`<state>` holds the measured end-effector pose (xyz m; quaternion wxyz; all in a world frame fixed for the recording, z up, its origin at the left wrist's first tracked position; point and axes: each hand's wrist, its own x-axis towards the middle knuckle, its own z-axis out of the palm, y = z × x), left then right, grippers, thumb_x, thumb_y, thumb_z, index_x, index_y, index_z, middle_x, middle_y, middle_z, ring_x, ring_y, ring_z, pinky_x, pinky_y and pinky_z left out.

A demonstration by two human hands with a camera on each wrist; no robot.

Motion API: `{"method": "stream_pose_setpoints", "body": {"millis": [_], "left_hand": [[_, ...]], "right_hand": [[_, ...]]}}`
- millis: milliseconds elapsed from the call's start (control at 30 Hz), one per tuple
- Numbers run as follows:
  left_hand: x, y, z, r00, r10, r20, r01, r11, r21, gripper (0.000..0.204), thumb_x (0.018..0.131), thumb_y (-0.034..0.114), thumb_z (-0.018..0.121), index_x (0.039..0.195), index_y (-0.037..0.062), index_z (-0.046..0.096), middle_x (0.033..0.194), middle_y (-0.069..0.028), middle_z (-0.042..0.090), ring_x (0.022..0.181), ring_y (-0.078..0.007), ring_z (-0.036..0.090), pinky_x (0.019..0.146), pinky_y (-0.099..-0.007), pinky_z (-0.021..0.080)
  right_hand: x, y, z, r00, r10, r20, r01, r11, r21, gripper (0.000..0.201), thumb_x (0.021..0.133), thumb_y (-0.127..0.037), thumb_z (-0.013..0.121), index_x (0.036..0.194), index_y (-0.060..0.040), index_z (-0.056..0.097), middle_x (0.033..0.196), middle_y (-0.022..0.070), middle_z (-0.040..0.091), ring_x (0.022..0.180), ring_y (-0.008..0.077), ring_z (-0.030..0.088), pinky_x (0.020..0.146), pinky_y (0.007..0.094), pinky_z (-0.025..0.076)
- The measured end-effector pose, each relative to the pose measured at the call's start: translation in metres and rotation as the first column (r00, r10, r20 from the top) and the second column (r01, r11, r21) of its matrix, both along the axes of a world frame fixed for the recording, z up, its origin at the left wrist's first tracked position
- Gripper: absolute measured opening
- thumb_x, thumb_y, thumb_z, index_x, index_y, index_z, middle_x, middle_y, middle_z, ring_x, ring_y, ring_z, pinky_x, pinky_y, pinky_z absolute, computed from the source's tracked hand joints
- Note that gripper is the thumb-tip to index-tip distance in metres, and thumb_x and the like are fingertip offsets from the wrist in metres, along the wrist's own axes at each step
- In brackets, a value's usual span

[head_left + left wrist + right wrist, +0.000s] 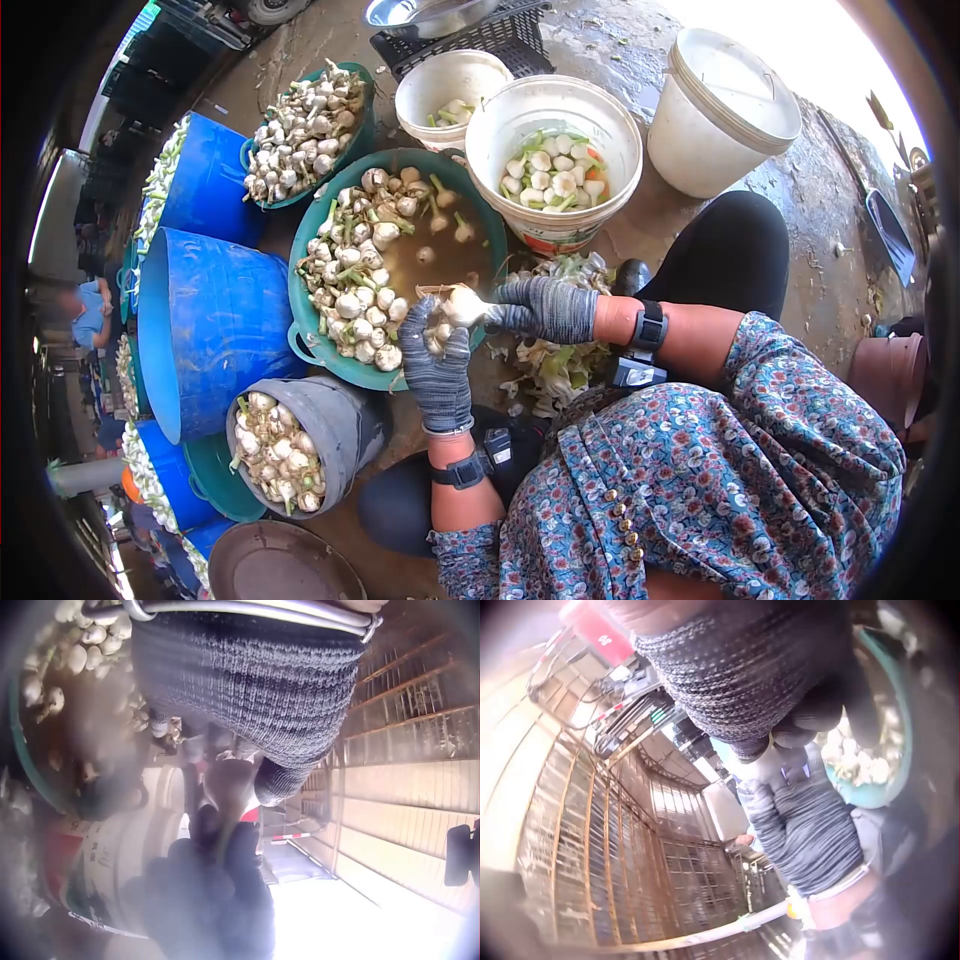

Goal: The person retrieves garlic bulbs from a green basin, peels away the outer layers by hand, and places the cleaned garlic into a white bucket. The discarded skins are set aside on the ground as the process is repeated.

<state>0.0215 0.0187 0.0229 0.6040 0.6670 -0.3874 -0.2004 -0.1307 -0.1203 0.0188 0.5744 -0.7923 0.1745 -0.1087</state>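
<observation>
Both hands wear grey striped gloves and meet over the near right edge of a green basin (pixel 390 372) of garlic bulbs and brown water. A pale bulb (pixel 463 306) sits between them, its stem pinched by the right hand (pixel 550 309). My left hand (pixel 438 375) curls round the bulb's other side, with loose skin at its fingers. In the left wrist view the bulb (pixel 229 784) shows between the left hand (pixel 255 682) and the dark blurred right fingers. The right wrist view has the right hand (pixel 735 679) above the left hand (pixel 806 825), the bulb mostly hidden.
A white bucket (pixel 555 218) with peeled bulbs in water stands beyond the hands, beside a smaller white bucket (pixel 412 90) and a lidded one (pixel 700 130). Blue tubs (pixel 225 330) and a grey bucket (pixel 355 430) of garlic are at left. Peelings (pixel 560 375) lie below the right hand.
</observation>
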Motion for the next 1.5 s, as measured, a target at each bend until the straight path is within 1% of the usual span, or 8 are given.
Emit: {"method": "stream_pose_setpoints", "body": {"millis": [100,767,933,1100,1167,1233,1333,1500], "left_hand": [[-0.003,-0.001,0.007,0.972,0.055,0.228,-0.072,0.995,0.071,0.034,0.081,0.005,0.070,0.112,0.0018,0.058,0.114,-0.0075,0.058,0.103,-0.0198,0.057,0.094,-0.0347,0.046],[0.051,0.013,-0.013,0.800,0.483,-0.356,-0.474,0.872,0.118,0.025,0.095,0.014,0.046,0.113,0.0023,0.058,0.108,-0.0063,0.059,0.094,-0.0156,0.054,0.084,-0.0310,0.047],[0.004,0.003,-0.023,0.975,0.221,-0.037,-0.210,0.959,0.192,0.024,0.099,0.023,0.051,0.109,0.0035,0.061,0.104,-0.0071,0.061,0.093,-0.0133,0.055,0.081,-0.0294,0.047],[-0.008,0.005,-0.035,0.850,0.020,-0.526,0.198,0.914,0.355,0.026,0.099,0.026,0.052,0.102,0.0024,0.061,0.082,-0.0043,0.064,0.076,-0.0183,0.059,0.073,-0.0342,0.050],[-0.020,0.006,-0.027,0.815,-0.521,-0.253,0.565,0.621,0.544,0.024,0.097,0.021,0.055,0.111,0.0030,0.062,0.092,-0.0079,0.065,0.079,-0.0140,0.060,0.074,-0.0301,0.052],[-0.037,0.010,-0.020,0.813,-0.540,-0.217,0.565,0.641,0.520,0.025,0.096,0.019,0.055,0.113,0.0022,0.061,0.089,-0.0083,0.064,0.077,-0.0142,0.059,0.074,-0.0308,0.051],[-0.015,0.012,-0.023,0.891,-0.419,-0.172,0.447,0.750,0.487,0.026,0.096,0.017,0.056,0.117,0.0018,0.059,0.087,-0.0080,0.063,0.075,-0.0138,0.058,0.074,-0.0309,0.052],[0.011,0.013,0.006,0.851,0.122,-0.511,0.125,0.897,0.423,0.028,0.099,0.018,0.053,0.122,0.0035,0.057,0.091,-0.0028,0.060,0.067,-0.0082,0.056,0.057,-0.0232,0.050]], "right_hand": [[0.001,0.004,0.000,0.998,-0.065,-0.023,0.061,0.986,-0.152,0.039,0.096,-0.040,0.054,0.102,-0.0022,0.063,0.085,0.0222,0.065,0.080,0.0412,0.062,0.074,0.0458,0.049],[-0.007,-0.006,0.017,0.985,-0.161,0.063,0.170,0.829,-0.532,0.025,0.080,-0.024,0.069,0.101,-0.0104,0.065,0.089,0.0129,0.066,0.083,0.0338,0.064,0.072,0.0454,0.050],[-0.002,-0.005,0.025,0.999,0.003,0.046,0.030,0.721,-0.692,0.025,0.079,-0.025,0.070,0.100,-0.0111,0.065,0.086,0.0105,0.065,0.083,0.0318,0.063,0.074,0.0437,0.049],[0.004,-0.017,0.001,0.899,-0.279,0.338,0.379,0.883,-0.277,0.032,0.089,-0.034,0.067,0.104,-0.0074,0.061,0.084,0.0097,0.064,0.071,0.0250,0.064,0.063,0.0369,0.051],[0.015,-0.039,0.014,0.802,-0.548,0.236,0.380,0.774,0.507,0.039,0.095,-0.042,0.058,0.109,-0.0055,0.057,0.084,0.0080,0.064,0.061,0.0168,0.061,0.056,0.0315,0.050],[0.044,-0.060,0.011,0.715,-0.668,0.208,0.343,0.593,0.728,0.044,0.097,-0.045,0.054,0.114,-0.0045,0.054,0.084,0.0072,0.065,0.054,0.0118,0.056,0.050,0.0273,0.048],[0.102,-0.040,-0.005,0.935,-0.272,-0.227,0.345,0.846,0.407,0.052,0.094,-0.049,0.055,0.115,-0.0011,0.058,0.085,0.0105,0.067,0.053,0.0181,0.058,0.052,0.0330,0.050],[0.197,-0.013,-0.182,0.697,0.107,-0.709,-0.277,0.952,-0.129,0.065,0.083,-0.063,0.055,0.102,-0.0031,0.070,0.099,0.0197,0.069,0.091,0.0360,0.066,0.083,0.0408,0.050]]}}
